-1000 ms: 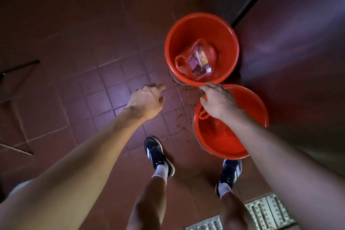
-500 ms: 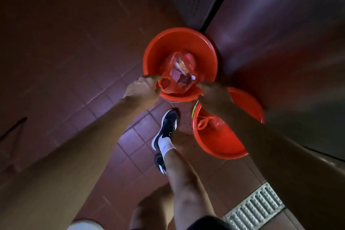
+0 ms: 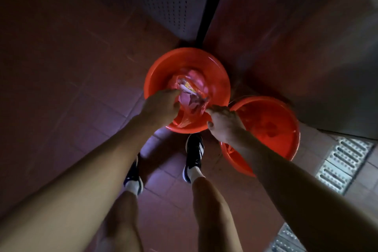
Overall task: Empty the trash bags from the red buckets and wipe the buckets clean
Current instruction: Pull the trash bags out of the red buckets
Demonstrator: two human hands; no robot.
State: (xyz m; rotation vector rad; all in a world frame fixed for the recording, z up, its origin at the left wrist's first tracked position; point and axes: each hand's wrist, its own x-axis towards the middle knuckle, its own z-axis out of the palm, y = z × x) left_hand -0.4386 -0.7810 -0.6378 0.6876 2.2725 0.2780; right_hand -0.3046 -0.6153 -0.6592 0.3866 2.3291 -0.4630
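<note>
both hands (image 3: 161,106) (image 3: 224,122) pinch crumpled clear trash bag (image 3: 191,96) inside far red bucket (image 3: 216,80)

Utility area — tiled floor (image 3: 67,92), drain grate (image 3: 343,163)

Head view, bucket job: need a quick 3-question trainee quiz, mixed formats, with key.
1. True or false: both hands grip the trash bag inside the far red bucket.
2. Which hand is nearer the near red bucket? A) left hand B) right hand
3. Fill in: the metal drain grate lies on the person's ____ side.

Key: 1 true; 2 B; 3 right.
</note>
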